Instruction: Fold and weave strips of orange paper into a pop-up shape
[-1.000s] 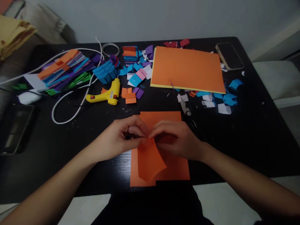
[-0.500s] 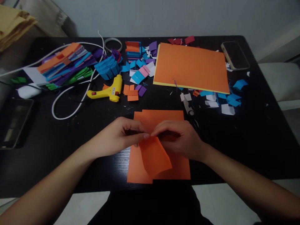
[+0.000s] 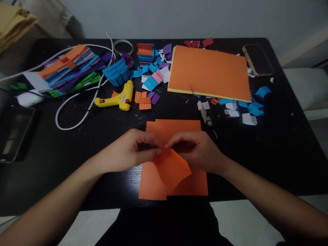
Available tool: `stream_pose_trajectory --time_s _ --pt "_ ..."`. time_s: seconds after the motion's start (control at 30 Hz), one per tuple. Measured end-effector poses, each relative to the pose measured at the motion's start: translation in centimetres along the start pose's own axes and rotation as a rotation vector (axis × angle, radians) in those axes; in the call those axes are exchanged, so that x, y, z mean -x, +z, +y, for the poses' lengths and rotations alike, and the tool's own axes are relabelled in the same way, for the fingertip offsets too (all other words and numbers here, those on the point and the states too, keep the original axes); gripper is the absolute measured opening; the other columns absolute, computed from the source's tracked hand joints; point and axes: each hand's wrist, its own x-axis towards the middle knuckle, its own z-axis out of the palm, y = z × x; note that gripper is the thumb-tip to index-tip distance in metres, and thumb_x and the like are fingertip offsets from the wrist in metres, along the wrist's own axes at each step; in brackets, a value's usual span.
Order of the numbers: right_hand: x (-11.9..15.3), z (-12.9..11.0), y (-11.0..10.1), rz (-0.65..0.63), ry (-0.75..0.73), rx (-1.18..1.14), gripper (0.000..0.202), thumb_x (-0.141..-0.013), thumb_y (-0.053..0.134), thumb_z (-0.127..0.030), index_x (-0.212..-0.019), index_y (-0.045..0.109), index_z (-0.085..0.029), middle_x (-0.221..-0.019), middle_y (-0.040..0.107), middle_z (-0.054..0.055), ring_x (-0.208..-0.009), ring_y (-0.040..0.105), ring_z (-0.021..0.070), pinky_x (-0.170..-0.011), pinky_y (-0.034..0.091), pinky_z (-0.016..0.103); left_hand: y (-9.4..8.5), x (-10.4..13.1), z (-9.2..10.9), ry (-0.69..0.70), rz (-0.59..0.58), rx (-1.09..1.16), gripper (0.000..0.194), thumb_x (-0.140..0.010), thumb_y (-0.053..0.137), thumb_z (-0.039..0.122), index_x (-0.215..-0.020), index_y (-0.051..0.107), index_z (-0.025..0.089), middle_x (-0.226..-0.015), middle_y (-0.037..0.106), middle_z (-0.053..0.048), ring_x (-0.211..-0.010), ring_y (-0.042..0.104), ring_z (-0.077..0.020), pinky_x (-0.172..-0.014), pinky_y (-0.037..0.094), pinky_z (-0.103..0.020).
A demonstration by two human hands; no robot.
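Note:
A piece of orange paper [image 3: 173, 169] hangs curved between my hands, its lower end tilted toward me. My left hand [image 3: 139, 150] pinches its upper left edge between thumb and fingers. From the other side my right hand [image 3: 196, 148] grips the top edge, the fingertips of both hands almost touching. Beneath lie overlapping orange sheets [image 3: 152, 186] flat on the black table [image 3: 102, 184]. Beyond my right hand rest scissors [image 3: 206, 116], partly lost against the dark tabletop.
A yellow glue gun [image 3: 123, 99] lies left of centre inside a loop of white cable [image 3: 57, 114]. Stacked orange and yellow sheets [image 3: 210, 71] sit at the back right, near a phone [image 3: 257, 59]. Folded coloured paper strips [image 3: 74, 68] and several small paper pieces [image 3: 153, 80] are scattered behind.
The free lower end of the held orange paper has swung slightly up and to the right. Both hands keep nearly the same place and grip.

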Motion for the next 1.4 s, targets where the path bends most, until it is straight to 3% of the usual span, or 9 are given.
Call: stream_pose_trajectory --time_s 0.4,0.77,1.07,1.27,1.4 --pt "0.0 -0.14 0.23 -0.067 0.064 -0.083 0.019 -0.074 0.085 -0.014 -0.092 0.08 -0.019 -0.083 0.078 0.002 -0.077 0.075 0.0137 -0.073 0.063 0.024 0.16 -0.24 -0.15 -0.008 -0.044 -0.007 0.017 -0.092 0.067 0.029 -0.09 0.078 0.017 -0.076 0.072 -0.001 -0.067 0.06 -0.0119 -0.06 0.045 -0.019" --pt "-0.06 0.03 0.33 -0.088 -0.015 -0.084 0.018 -0.074 0.088 -0.014 -0.09 0.083 -0.021 -0.092 0.068 0.001 -0.078 0.071 0.0102 -0.073 0.063 0.021 0.45 -0.4 0.06 -0.035 -0.11 0.073 0.013 -0.086 0.063 0.018 -0.081 0.075 0.016 -0.069 0.068 0.001 -0.062 0.056 -0.0099 -0.055 0.042 -0.018" --pt "-0.09 0.04 0.28 -0.118 -0.029 -0.042 0.015 -0.076 0.087 -0.018 -0.09 0.081 -0.02 -0.093 0.069 0.003 -0.079 0.071 0.0115 -0.072 0.063 0.023 0.79 -0.24 0.13 -0.025 -0.101 0.049 0.013 -0.085 0.061 0.016 -0.079 0.072 0.015 -0.068 0.068 0.001 -0.061 0.057 -0.0104 -0.054 0.041 -0.018" --pt "-0.1 -0.25 0.12 -0.112 -0.015 -0.043 0.016 -0.075 0.087 -0.017 -0.089 0.079 -0.018 -0.092 0.07 0.003 -0.077 0.071 0.0116 -0.072 0.063 0.023 0.08 -0.22 -0.19 -0.04 -0.101 -0.009 0.014 -0.086 0.063 0.02 -0.087 0.077 0.016 -0.072 0.069 0.001 -0.063 0.058 -0.0109 -0.056 0.042 -0.019" --pt "-0.05 -0.17 0.12 -0.122 -0.007 -0.06 0.017 -0.075 0.086 -0.013 -0.09 0.079 -0.017 -0.092 0.07 0.002 -0.077 0.071 0.0107 -0.071 0.063 0.022 -0.01 -0.11 -0.12 -0.061 -0.097 0.017 0.014 -0.081 0.063 0.014 -0.085 0.076 0.015 -0.071 0.069 0.001 -0.064 0.058 -0.0112 -0.056 0.043 -0.019"
